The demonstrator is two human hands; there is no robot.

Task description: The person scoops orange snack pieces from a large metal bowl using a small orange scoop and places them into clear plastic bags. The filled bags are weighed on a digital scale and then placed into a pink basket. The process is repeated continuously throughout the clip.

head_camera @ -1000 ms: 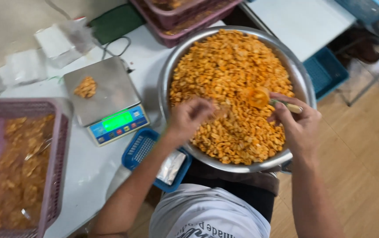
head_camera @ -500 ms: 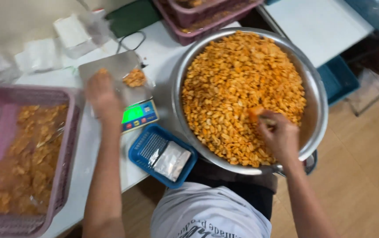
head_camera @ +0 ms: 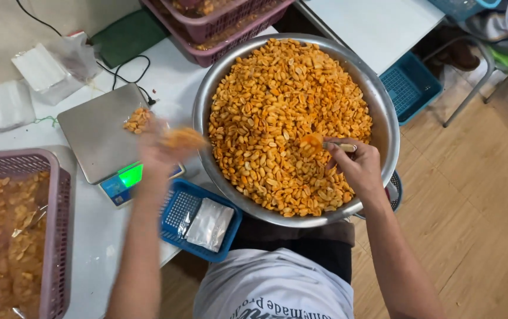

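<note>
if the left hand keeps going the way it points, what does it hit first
Probably the small pile of nuts on the scale's steel pan; the left hand is blurred, and its height above the pan is unclear.

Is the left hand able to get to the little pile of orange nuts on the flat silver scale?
Probably yes. The left hand is blurred, right above the flat silver scale, close beside the little pile of orange nuts. Nothing lies between them, so the way looks free.
</note>
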